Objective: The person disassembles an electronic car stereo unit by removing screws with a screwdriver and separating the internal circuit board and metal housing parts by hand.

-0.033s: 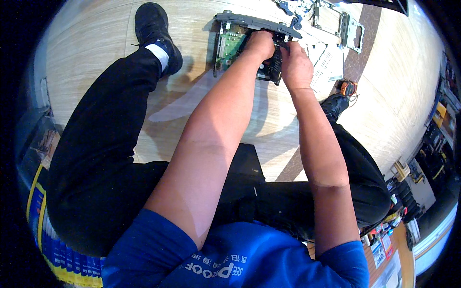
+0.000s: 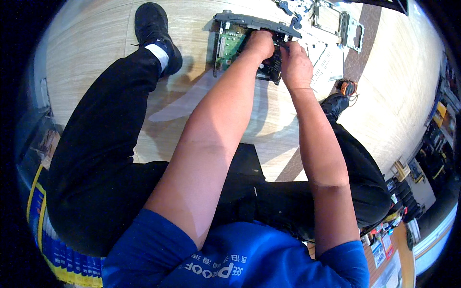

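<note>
Nothing's visibly shifted. Left hand inside opened device, right hand at its right side; fingers' closure: can't tell. Probably rigid, green board fragile; hold device's edges.

On the pale floor, toward its right edge, you have an orange-and-black object with a thin dark cord, beside the brown strip. Past the floor's right edge you see crowded shelves, with a wooden surface bearing small colourful packets nearer you. Off its near left corner, blue-and-yellow packages stand in a row, their contents hidden from you.
</note>
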`<state>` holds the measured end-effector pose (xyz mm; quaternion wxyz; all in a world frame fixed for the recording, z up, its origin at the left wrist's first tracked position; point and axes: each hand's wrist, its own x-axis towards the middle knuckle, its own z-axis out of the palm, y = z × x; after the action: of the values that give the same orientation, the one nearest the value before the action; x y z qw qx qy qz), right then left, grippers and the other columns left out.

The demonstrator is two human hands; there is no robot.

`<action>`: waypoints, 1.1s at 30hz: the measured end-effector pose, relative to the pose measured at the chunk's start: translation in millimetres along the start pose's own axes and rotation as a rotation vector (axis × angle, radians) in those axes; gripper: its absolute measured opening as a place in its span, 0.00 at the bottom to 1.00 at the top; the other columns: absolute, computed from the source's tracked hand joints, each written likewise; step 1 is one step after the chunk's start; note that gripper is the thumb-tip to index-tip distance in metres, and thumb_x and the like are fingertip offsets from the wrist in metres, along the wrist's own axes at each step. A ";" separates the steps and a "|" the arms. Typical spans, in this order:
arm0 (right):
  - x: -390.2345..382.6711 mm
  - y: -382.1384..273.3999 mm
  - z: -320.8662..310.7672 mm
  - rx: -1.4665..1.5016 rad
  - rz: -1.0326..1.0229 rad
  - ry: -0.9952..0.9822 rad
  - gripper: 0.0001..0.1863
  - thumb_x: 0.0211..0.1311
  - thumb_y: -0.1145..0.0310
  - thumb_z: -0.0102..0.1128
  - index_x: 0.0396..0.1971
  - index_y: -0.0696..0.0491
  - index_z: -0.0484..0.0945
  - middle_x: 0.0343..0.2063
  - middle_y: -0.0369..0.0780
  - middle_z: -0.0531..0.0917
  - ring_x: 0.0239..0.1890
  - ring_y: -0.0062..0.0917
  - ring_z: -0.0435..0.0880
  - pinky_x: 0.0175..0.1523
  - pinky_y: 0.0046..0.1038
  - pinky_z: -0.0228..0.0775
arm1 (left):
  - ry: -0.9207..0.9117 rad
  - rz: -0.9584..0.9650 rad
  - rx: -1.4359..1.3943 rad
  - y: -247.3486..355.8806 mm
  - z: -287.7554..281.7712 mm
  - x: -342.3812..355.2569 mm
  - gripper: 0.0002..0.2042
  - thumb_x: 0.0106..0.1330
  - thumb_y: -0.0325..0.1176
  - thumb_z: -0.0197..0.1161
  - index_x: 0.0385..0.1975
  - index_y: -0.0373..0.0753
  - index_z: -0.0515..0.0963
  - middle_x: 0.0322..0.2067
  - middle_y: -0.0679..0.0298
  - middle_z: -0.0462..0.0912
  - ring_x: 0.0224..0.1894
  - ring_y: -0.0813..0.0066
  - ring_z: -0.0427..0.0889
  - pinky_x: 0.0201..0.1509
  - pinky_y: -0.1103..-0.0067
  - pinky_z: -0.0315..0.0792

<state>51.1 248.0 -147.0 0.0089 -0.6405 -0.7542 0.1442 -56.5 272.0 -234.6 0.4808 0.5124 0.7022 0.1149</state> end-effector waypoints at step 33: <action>-8.1 0.0 4.4 0.149 -0.139 0.149 0.05 0.60 0.68 0.51 0.31 0.53 0.72 0.27 0.47 0.76 0.29 0.44 0.78 0.35 0.42 0.72 | 0.005 0.081 0.001 -10.0 -2.5 1.7 0.18 0.55 0.25 0.52 0.45 0.47 0.79 0.47 0.53 0.78 0.51 0.55 0.76 0.56 0.68 0.70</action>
<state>51.7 239.2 -149.9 0.1224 -0.5933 -0.7812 0.1510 -64.6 269.7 -240.9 0.4739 0.5403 0.6820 0.1354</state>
